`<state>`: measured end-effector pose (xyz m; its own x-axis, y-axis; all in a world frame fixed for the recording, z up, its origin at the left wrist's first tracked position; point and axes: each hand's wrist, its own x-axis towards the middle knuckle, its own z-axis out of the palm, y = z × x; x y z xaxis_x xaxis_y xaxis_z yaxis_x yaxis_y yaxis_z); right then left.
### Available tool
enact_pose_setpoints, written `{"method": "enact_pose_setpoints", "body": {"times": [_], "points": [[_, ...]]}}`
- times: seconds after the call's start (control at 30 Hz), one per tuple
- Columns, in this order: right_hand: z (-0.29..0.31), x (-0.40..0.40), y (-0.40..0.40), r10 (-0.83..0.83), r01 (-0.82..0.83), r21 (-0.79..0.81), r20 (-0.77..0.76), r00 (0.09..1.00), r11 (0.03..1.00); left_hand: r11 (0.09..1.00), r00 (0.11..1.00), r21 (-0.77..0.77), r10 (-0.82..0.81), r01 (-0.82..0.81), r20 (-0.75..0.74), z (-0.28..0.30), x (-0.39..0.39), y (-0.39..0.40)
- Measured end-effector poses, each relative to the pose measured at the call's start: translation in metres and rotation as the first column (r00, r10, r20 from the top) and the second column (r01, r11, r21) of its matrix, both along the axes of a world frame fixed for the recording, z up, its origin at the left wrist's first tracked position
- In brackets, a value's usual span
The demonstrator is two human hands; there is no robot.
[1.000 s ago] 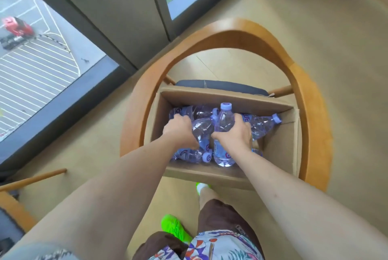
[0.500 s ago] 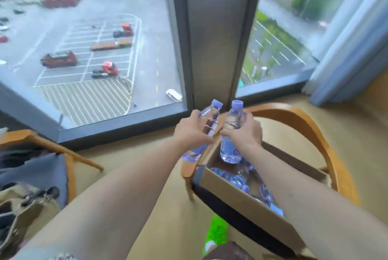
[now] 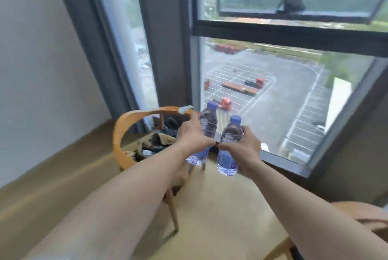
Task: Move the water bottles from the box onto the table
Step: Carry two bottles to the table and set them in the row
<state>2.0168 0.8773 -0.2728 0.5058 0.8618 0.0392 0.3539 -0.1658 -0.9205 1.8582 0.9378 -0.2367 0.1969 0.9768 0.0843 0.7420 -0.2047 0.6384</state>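
My left hand (image 3: 192, 136) grips one clear water bottle (image 3: 207, 120) with a purple cap around its middle. My right hand (image 3: 243, 147) grips a second bottle (image 3: 232, 131) of the same kind. Both bottles stand nearly upright in the air, side by side, above the far edge of a light wooden table (image 3: 220, 213). The cardboard box is out of view.
A curved wooden chair (image 3: 126, 125) with bags and clutter on its seat stands left of the table. A large window (image 3: 273, 96) and grey curtains (image 3: 109, 49) lie beyond. Another wooden chair back (image 3: 361, 213) shows at the right edge.
Both hands lifted a bottle each out of the box on the chair. My view swung left, away from the box, to the table, with both bottles carried along.
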Motion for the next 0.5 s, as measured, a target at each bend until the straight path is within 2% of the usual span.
{"method": "enact_pose_setpoints", "body": {"times": [0.1,0.23,0.4,0.5], "points": [[0.007,-0.090,0.028,0.202,-0.202,-0.001,0.065,0.977,0.979,0.980,0.980,0.015,0.196,-0.197,0.033,0.004,-0.101,-0.001],[0.015,-0.208,0.052,0.435,-0.435,-0.029,0.115,0.893,0.900,0.895,0.889,-0.013,0.445,-0.446,0.104,0.004,-0.227,-0.019],[0.022,-0.354,0.063,0.665,-0.666,-0.047,0.135,0.735,0.745,0.695,0.693,-0.004,0.716,-0.719,0.080,0.002,-0.366,-0.063],[0.023,-0.440,0.061,0.782,-0.780,-0.064,0.079,0.618,0.623,0.548,0.546,-0.007,0.835,-0.837,0.063,0.001,-0.439,-0.095]]}}
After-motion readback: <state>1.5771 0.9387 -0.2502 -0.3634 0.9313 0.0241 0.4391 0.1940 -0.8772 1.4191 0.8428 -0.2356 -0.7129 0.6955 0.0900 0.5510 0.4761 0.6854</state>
